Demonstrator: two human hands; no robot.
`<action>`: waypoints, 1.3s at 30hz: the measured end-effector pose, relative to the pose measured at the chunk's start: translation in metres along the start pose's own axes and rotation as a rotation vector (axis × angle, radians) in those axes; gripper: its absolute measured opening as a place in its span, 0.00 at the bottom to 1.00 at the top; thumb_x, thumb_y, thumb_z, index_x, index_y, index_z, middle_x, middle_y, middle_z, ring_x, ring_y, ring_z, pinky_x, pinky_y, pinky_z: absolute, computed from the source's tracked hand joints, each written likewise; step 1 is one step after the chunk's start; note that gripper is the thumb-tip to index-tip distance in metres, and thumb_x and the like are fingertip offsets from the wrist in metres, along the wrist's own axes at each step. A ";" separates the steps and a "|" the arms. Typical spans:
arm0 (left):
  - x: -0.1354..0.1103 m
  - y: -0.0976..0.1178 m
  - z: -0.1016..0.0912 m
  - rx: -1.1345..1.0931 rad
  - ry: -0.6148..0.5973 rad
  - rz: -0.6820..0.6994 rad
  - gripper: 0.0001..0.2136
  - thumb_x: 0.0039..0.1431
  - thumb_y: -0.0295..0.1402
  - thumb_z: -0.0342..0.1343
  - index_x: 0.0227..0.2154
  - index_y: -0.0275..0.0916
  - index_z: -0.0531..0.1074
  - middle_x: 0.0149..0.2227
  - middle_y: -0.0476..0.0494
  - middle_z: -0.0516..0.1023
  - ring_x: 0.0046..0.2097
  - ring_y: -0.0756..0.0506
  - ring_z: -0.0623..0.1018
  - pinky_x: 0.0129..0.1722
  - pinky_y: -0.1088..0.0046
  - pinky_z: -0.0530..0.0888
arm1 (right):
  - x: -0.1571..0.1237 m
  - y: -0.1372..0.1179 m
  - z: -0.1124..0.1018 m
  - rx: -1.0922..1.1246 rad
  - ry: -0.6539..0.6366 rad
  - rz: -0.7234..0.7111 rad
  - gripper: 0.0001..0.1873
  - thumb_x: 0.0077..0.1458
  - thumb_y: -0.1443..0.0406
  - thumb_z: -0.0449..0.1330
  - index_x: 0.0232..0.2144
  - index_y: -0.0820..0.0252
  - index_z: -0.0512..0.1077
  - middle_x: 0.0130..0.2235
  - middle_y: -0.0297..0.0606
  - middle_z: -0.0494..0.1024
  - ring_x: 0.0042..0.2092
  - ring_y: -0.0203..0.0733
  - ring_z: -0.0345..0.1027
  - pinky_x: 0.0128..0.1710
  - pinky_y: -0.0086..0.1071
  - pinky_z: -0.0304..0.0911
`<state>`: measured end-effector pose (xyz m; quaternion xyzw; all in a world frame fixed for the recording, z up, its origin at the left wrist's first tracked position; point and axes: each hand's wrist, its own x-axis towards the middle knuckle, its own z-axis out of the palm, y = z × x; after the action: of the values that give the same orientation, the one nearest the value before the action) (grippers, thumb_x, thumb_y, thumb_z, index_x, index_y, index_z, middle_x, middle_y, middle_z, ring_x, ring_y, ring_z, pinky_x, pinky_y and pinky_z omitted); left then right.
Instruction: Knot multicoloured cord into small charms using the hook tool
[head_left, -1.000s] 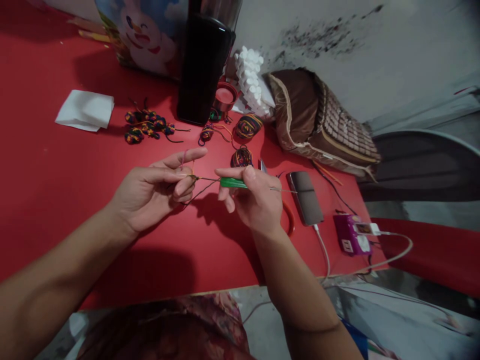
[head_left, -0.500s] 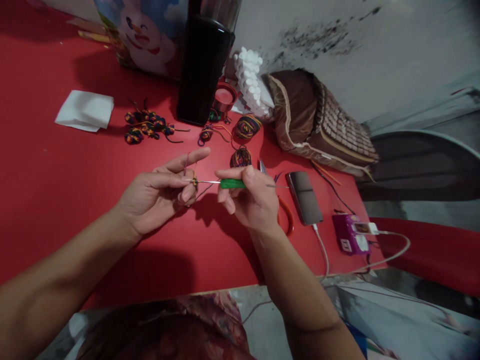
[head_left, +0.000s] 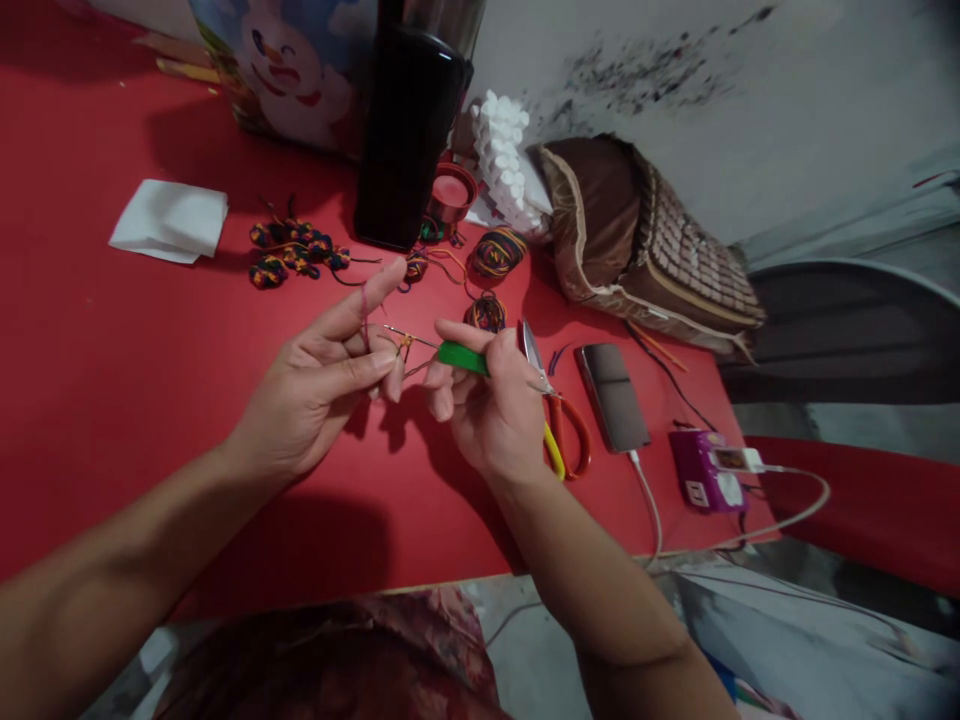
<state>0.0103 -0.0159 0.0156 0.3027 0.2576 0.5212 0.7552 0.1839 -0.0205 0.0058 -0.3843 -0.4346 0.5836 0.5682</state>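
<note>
— "Where is the green-handled hook [head_left: 463, 357]?"
— "Above the bench [head_left: 435, 530], inward of its front edge, in the grip of the right hand [head_left: 499, 415]."
— "The left hand [head_left: 307, 385]?"
— "Its grip pinches yarn [head_left: 406, 344] (a pink strand [head_left: 365, 317] encircles the index finger [head_left: 389, 280])."

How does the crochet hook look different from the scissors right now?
The crochet hook has a green handle; the scissors have orange and yellow ones. The hook is gripped in the right hand, while the scissors lie on the red table. The hook's shaft is thin; the scissors' blade end is broader. Both have metal working ends.
</note>
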 end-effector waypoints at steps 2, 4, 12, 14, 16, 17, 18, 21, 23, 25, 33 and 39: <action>-0.001 0.001 0.003 0.000 0.050 -0.007 0.26 0.59 0.20 0.65 0.59 0.48 0.80 0.25 0.51 0.77 0.29 0.49 0.74 0.30 0.76 0.72 | -0.001 0.001 0.002 0.009 0.015 0.003 0.25 0.65 0.43 0.60 0.42 0.55 0.83 0.26 0.31 0.79 0.19 0.29 0.63 0.20 0.26 0.62; -0.002 0.003 0.007 -0.001 0.095 -0.027 0.26 0.58 0.20 0.65 0.58 0.47 0.81 0.25 0.50 0.76 0.30 0.49 0.74 0.30 0.76 0.72 | -0.002 0.001 0.003 0.007 0.013 -0.002 0.24 0.65 0.44 0.60 0.43 0.55 0.83 0.26 0.31 0.79 0.20 0.30 0.64 0.21 0.26 0.64; -0.003 0.004 0.009 0.016 0.126 -0.041 0.31 0.57 0.18 0.65 0.61 0.54 0.78 0.25 0.52 0.73 0.27 0.50 0.70 0.27 0.78 0.70 | -0.011 0.002 0.002 -0.162 -0.018 -0.105 0.22 0.70 0.47 0.56 0.49 0.54 0.81 0.32 0.36 0.82 0.24 0.35 0.70 0.27 0.33 0.72; -0.003 0.003 0.011 0.024 0.115 -0.026 0.31 0.58 0.19 0.65 0.61 0.55 0.78 0.25 0.52 0.74 0.28 0.49 0.70 0.31 0.75 0.73 | -0.015 0.004 0.005 -0.197 -0.033 -0.163 0.19 0.71 0.50 0.56 0.52 0.52 0.81 0.34 0.35 0.82 0.27 0.35 0.71 0.30 0.34 0.74; -0.004 0.002 0.013 0.013 0.114 -0.012 0.30 0.59 0.20 0.65 0.61 0.55 0.78 0.25 0.52 0.73 0.29 0.49 0.70 0.34 0.73 0.75 | -0.020 0.006 0.008 -0.273 -0.019 -0.212 0.18 0.73 0.53 0.54 0.54 0.49 0.80 0.37 0.36 0.82 0.30 0.36 0.73 0.34 0.36 0.75; -0.004 0.001 0.014 0.005 0.118 -0.011 0.29 0.58 0.20 0.65 0.60 0.54 0.79 0.25 0.52 0.73 0.29 0.49 0.70 0.35 0.73 0.76 | -0.022 0.008 0.009 -0.323 -0.007 -0.233 0.19 0.74 0.53 0.53 0.55 0.48 0.79 0.39 0.37 0.82 0.32 0.37 0.74 0.36 0.37 0.75; -0.004 0.000 0.015 -0.004 0.125 -0.017 0.29 0.58 0.19 0.65 0.59 0.53 0.79 0.25 0.52 0.73 0.29 0.49 0.70 0.36 0.74 0.76 | -0.024 0.009 0.011 -0.374 0.006 -0.262 0.19 0.74 0.54 0.52 0.56 0.48 0.78 0.40 0.37 0.82 0.34 0.38 0.74 0.39 0.38 0.76; -0.003 0.000 0.015 -0.065 0.142 -0.076 0.28 0.58 0.18 0.62 0.59 0.49 0.80 0.23 0.52 0.71 0.26 0.51 0.67 0.33 0.76 0.74 | -0.028 0.012 0.013 -0.487 0.023 -0.386 0.20 0.75 0.56 0.52 0.60 0.48 0.77 0.42 0.39 0.82 0.38 0.41 0.75 0.44 0.42 0.76; -0.001 0.003 0.015 -0.122 0.133 -0.135 0.28 0.58 0.18 0.59 0.59 0.47 0.79 0.21 0.53 0.69 0.25 0.51 0.66 0.31 0.76 0.74 | -0.028 0.012 0.012 -0.528 0.004 -0.446 0.20 0.74 0.57 0.53 0.62 0.48 0.75 0.43 0.40 0.82 0.39 0.42 0.76 0.45 0.43 0.76; 0.000 0.005 0.014 -0.154 0.115 -0.167 0.28 0.58 0.18 0.57 0.59 0.46 0.79 0.21 0.53 0.68 0.24 0.51 0.65 0.31 0.75 0.74 | -0.027 0.011 0.009 -0.543 -0.029 -0.466 0.21 0.74 0.57 0.53 0.64 0.46 0.74 0.44 0.40 0.82 0.40 0.43 0.77 0.45 0.44 0.76; -0.002 0.002 0.015 -0.028 0.164 -0.059 0.27 0.56 0.16 0.62 0.56 0.49 0.82 0.23 0.52 0.72 0.27 0.52 0.68 0.29 0.80 0.69 | -0.023 0.003 0.007 -0.690 -0.047 -0.538 0.20 0.75 0.64 0.51 0.60 0.48 0.76 0.41 0.38 0.83 0.39 0.41 0.76 0.44 0.41 0.75; -0.002 0.004 0.016 -0.149 0.117 -0.192 0.25 0.56 0.19 0.59 0.54 0.46 0.82 0.20 0.52 0.67 0.23 0.52 0.62 0.25 0.78 0.65 | -0.024 0.006 0.006 -0.799 -0.123 -0.663 0.24 0.75 0.59 0.51 0.69 0.46 0.67 0.43 0.40 0.81 0.43 0.47 0.76 0.45 0.45 0.74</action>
<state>0.0183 -0.0194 0.0296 0.1888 0.2896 0.4809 0.8057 0.1773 -0.0452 0.0010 -0.3777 -0.7544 0.1825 0.5049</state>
